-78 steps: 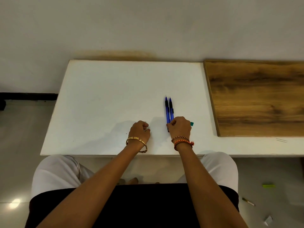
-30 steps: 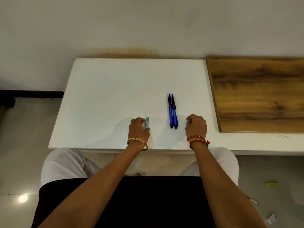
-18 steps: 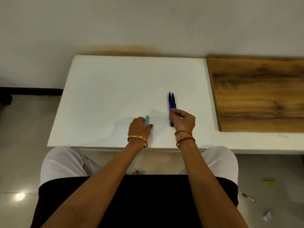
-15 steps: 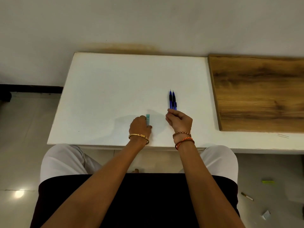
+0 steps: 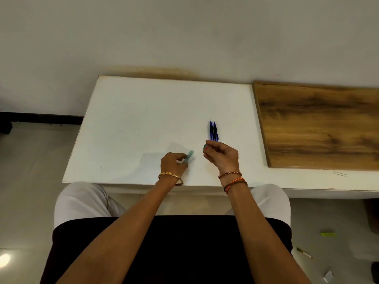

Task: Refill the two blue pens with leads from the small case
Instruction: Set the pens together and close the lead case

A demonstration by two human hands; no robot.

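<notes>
L hand (image 5: pixel 173 161) pinches the small case (image 5: pixel 189 157) low over the desk (image 5: pixel 143 111), open end twd the R hand (image 5: pixel 222 153), which pinches a small green bit, prob. its cap (image 5: pixel 205 147). Two blue pens (image 5: pixel 213 131) lie side by side just beyond, within reach for refilling.

Person seated at white table (image 5: pixel 143 119). Left hand (image 5: pixel 173 163) holds small pale-green case (image 5: pixel 189 156), tilted, between thumb and fingers, near front edge. Right hand (image 5: pixel 222 154) raised just beside it, fingertips pinching small green cap (image 5: pixel 204 147); hands apart. Two blue pens (image 5: pixel 213 131) lie side by side, touching, tips pointing away from person; rear ends hidden behind right hand. Gold bangle (image 5: pixel 170 177) on left wrist, thread bands (image 5: pixel 232 179) on right. Wooden board (image 5: pixel 320 126) on table's right part.
</notes>
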